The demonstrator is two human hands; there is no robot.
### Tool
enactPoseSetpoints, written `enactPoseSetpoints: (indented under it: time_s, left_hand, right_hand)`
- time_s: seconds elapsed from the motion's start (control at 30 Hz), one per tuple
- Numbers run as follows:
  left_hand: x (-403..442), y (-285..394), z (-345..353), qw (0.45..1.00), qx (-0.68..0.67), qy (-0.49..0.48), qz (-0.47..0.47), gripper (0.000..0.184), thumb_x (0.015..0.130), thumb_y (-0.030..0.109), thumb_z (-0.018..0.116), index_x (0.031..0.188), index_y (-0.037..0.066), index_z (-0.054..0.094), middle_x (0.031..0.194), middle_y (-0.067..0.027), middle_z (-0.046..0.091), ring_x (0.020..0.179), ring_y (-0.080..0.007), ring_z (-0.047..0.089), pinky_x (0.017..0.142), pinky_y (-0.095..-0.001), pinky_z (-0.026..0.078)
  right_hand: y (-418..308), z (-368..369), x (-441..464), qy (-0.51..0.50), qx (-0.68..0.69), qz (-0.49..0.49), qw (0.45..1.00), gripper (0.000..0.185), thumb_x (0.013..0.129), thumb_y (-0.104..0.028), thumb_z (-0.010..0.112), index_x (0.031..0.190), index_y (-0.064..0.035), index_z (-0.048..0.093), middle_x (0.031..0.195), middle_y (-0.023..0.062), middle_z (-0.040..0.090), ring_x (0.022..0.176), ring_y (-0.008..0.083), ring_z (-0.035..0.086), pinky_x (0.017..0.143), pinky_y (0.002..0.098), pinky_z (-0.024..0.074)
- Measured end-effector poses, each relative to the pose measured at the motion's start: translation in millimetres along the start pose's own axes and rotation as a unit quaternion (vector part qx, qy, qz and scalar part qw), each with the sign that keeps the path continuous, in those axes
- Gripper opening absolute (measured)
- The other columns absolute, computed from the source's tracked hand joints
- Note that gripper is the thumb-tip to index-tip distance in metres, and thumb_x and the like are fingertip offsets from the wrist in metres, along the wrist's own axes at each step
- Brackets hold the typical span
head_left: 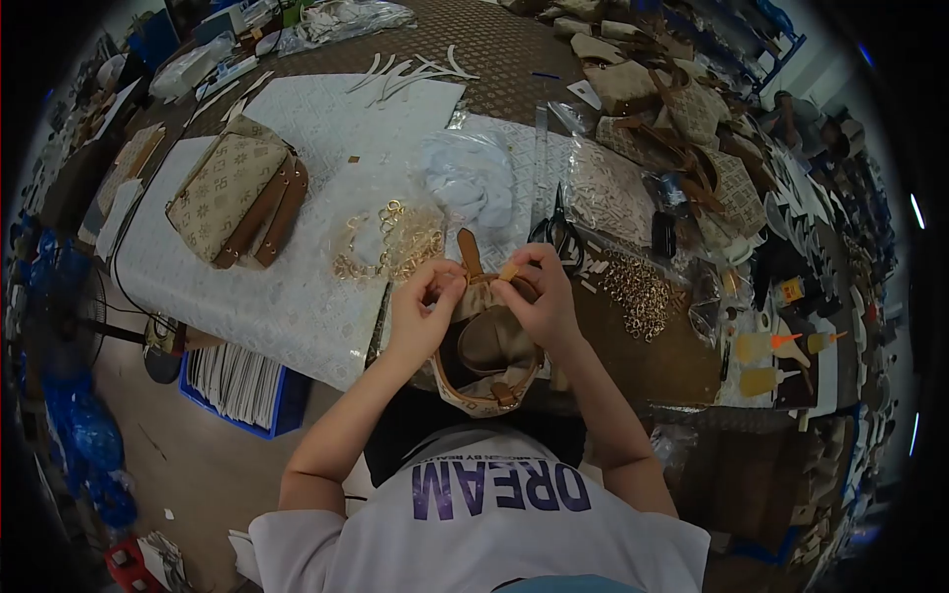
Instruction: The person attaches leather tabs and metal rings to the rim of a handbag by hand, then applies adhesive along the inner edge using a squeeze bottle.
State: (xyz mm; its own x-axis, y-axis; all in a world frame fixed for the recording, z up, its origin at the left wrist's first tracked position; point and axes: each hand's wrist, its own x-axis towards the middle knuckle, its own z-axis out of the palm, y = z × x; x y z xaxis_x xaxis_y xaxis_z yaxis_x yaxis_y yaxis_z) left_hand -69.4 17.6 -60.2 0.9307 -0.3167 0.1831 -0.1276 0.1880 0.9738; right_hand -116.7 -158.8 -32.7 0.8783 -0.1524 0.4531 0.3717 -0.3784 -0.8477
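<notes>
A beige patterned handbag (450,387) with brown trim stands at the table's front edge, its mouth facing up and its lining showing. My left hand (430,304) is closed in a pinch at the bag's far rim, beside an upright brown leather strap (469,252). Across from it, my right hand (542,298) pinches a small tan leather piece (509,271) at the same rim. My fingers partly hide the rim between them. Just beyond the right hand lie black-handled scissors (560,237).
Gold chains (395,242) lie on clear plastic beyond my left hand. Another patterned handbag (237,193) rests at the left. Small gold hardware (638,296), a bag of pale pieces (611,198) and glue bottles (761,380) are at the right. A blue crate (287,403) sits below.
</notes>
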Motion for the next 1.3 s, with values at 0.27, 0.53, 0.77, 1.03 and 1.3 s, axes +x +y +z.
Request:
enactPoseSetpoints:
  time_s: [0.27, 0.53, 0.77, 1.03, 1.3]
  left_hand:
    - [-9.6, 9.1, -2.1, 0.998, 0.038, -0.031, -0.04, 0.02, 0.091, 0.012, 0.063, 0.104, -0.002, 0.065, 0.089, 0.0, 0.066, 0.079, -0.0048, 0.057, 0.073, -0.0199, 0.045]
    - [-9.7, 13.4, 1.7, 0.958, -0.152, -0.068, -0.232, 0.025, 0.095, 0.021, 0.057, 0.1, -0.002, 0.066, 0.083, -0.0025, 0.067, 0.071, -0.007, 0.06, 0.065, -0.0216, 0.048]
    - [-24.9, 9.6, -3.6, 0.895, -0.22, -0.134, -0.364, 0.029, 0.094, 0.027, 0.058, 0.103, 0.001, 0.067, 0.092, -0.0041, 0.068, 0.079, -0.0095, 0.063, 0.068, -0.0248, 0.05]
    - [28.0, -9.1, -72.7, 0.961, 0.265, -0.058, -0.058, 0.024, 0.094, 0.019, 0.055, 0.1, 0.0, 0.066, 0.088, -0.0082, 0.068, 0.077, -0.0156, 0.062, 0.07, -0.0288, 0.049]
    - [66.3, -48.8, -108.1, 0.853, 0.505, -0.074, 0.106, 0.02, 0.078, 0.001, 0.061, 0.097, 0.004, 0.068, 0.084, -0.0155, 0.065, 0.077, -0.0311, 0.063, 0.07, -0.0349, 0.049]
  right_hand:
    - [-1.9, -5.8, -0.7, -0.059, -0.103, -0.002, 0.993, 0.016, 0.082, -0.006, 0.068, 0.097, -0.0048, 0.07, 0.092, 0.0063, 0.062, 0.074, 0.0148, 0.06, 0.067, 0.024, 0.0478]
    - [-10.7, -22.8, 12.4, -0.172, 0.11, 0.247, 0.947, 0.019, 0.09, -0.013, 0.06, 0.101, 0.0021, 0.066, 0.082, -0.0015, 0.064, 0.075, 0.0041, 0.055, 0.067, 0.0204, 0.0455]
    - [-10.5, -31.8, 1.9, -0.275, 0.268, 0.343, 0.857, 0.028, 0.09, -0.015, 0.06, 0.114, 0.0001, 0.059, 0.121, 0.0078, 0.056, 0.107, 0.0131, 0.054, 0.092, 0.0279, 0.0426]
    - [-31.4, -22.5, -6.9, -0.303, 0.233, 0.235, 0.894, 0.034, 0.093, -0.005, 0.047, 0.126, 0.0042, 0.053, 0.114, 0.0091, 0.063, 0.106, 0.0151, 0.058, 0.095, 0.0292, 0.0429]
    - [-32.3, -9.8, -20.0, -0.199, 0.217, 0.201, 0.934, 0.027, 0.091, -0.004, 0.056, 0.117, 0.0029, 0.06, 0.097, 0.0049, 0.067, 0.09, 0.01, 0.061, 0.082, 0.0242, 0.0473]
